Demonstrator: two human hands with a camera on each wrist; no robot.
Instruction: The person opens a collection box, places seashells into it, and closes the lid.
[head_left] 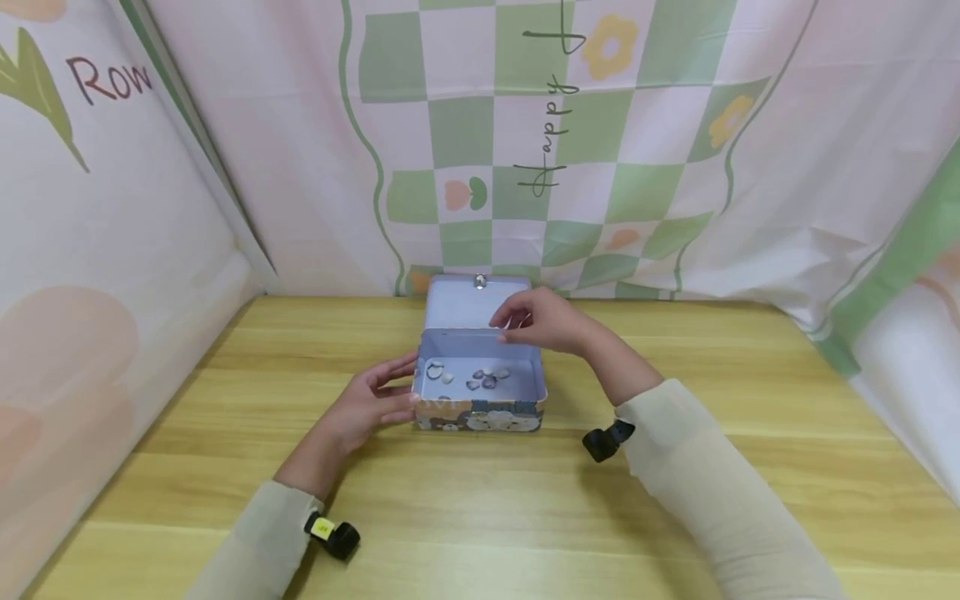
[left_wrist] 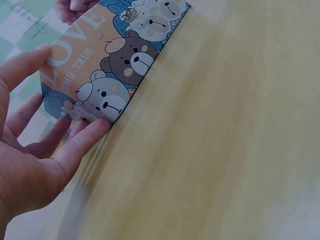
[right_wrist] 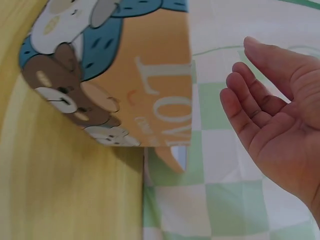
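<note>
A tin box (head_left: 480,417) with bears and lettering printed on its outside stands on the table with its lid (head_left: 457,302) raised at the back. Several small shell-like pieces (head_left: 489,382), whitish and purple-grey, lie on its pale blue floor. My left hand (head_left: 369,406) touches the box's left side and front left corner, fingers spread and nearly straight. In the left wrist view, its fingertips (left_wrist: 105,125) meet the printed wall. My right hand (head_left: 551,321) hovers over the back right of the box, before the lid. Its fingers (right_wrist: 247,107) are loosely bent, with nothing between them.
The wooden table (head_left: 465,517) carries the box near its back edge. Behind hangs a green-and-white checked curtain (head_left: 525,133), and a printed cloth wall (head_left: 112,250) runs along the left. A metal clasp (head_left: 480,282) sits on the lid's upper edge.
</note>
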